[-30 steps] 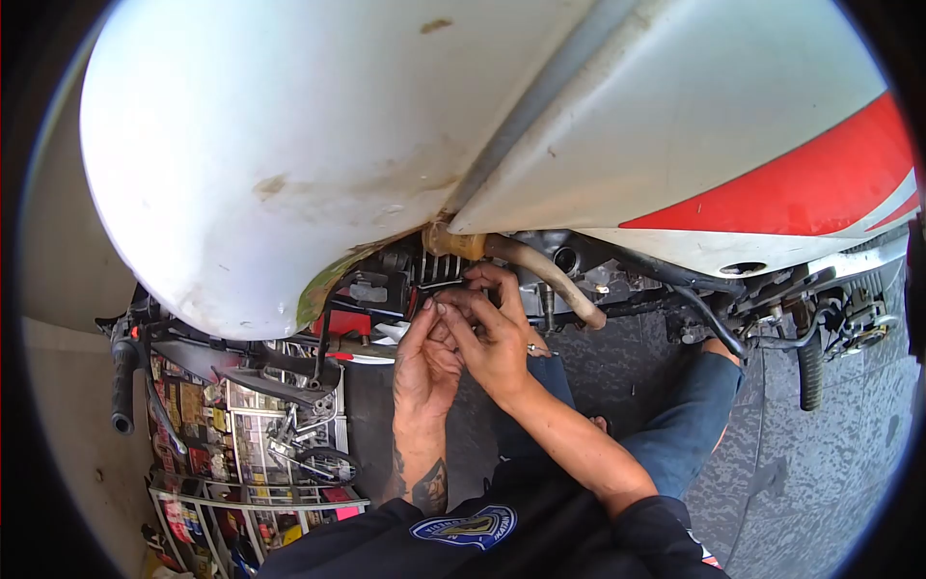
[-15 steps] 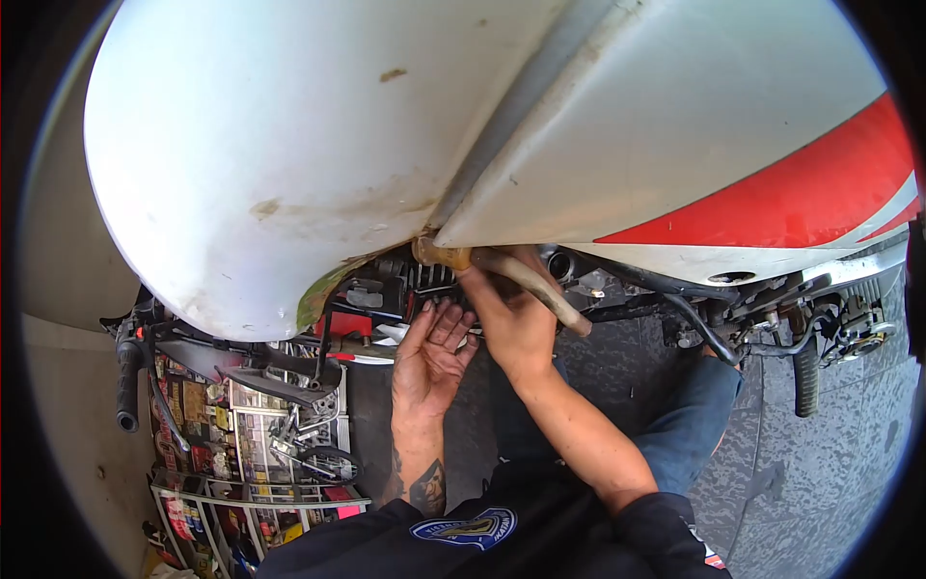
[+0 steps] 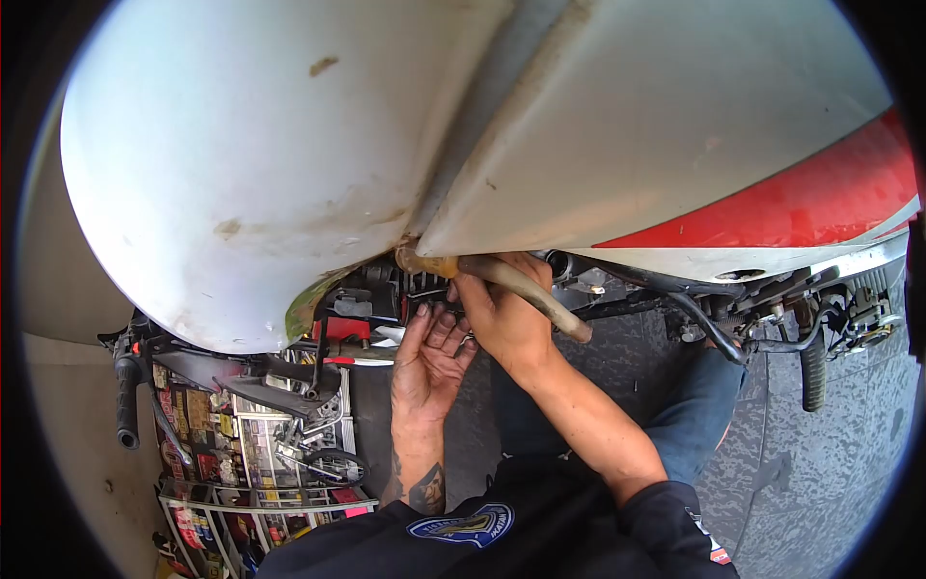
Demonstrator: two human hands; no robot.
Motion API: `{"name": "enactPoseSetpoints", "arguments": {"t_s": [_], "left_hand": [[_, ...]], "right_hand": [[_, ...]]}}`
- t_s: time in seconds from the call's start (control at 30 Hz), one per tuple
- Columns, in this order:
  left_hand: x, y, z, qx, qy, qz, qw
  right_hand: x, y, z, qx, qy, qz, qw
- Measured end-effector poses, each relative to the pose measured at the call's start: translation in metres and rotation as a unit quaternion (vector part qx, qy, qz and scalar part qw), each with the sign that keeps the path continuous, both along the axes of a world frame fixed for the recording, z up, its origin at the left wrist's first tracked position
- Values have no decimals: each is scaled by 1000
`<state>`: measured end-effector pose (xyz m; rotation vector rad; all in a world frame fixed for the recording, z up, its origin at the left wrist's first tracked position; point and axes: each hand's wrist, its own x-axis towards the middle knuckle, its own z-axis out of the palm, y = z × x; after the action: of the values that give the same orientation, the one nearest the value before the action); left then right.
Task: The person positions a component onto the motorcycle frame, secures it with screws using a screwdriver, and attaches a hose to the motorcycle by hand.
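Palm up, my left hand (image 3: 432, 357) lies just below the dark finned engine part (image 3: 424, 284), its fingers apart and slightly curled, with nothing visible on the palm. My right hand (image 3: 503, 314) reaches up beside it, behind the brownish hose (image 3: 529, 292) and under the yellowish fitting (image 3: 424, 261). The right fingertips are mostly hidden by the hose and the engine, so what they hold cannot be made out. Above both hands hangs the white body panel (image 3: 260, 145) of the motorcycle.
A red part (image 3: 343, 328) sits left of my hands. The handlebar grip (image 3: 126, 400) is at the far left, above a display rack (image 3: 260, 507) with packaged goods. Black tubing (image 3: 702, 328) and a rubber footrest (image 3: 813, 372) are at the right, over the grey floor (image 3: 820, 463).
My hands were together at the fingertips; my right hand has since moved up behind the hose, and my left hand has opened palm up. The view has shifted slightly.
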<state>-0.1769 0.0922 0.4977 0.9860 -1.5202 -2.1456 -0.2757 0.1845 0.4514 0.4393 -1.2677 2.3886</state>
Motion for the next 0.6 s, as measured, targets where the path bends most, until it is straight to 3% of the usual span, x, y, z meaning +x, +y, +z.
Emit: {"name": "enactPoseSetpoints", "arguments": {"t_s": [0.6], "left_hand": [[2, -3, -6, -28, 25, 8, 999]], "right_hand": [[-6, 4, 3, 38, 56, 17, 998]]}}
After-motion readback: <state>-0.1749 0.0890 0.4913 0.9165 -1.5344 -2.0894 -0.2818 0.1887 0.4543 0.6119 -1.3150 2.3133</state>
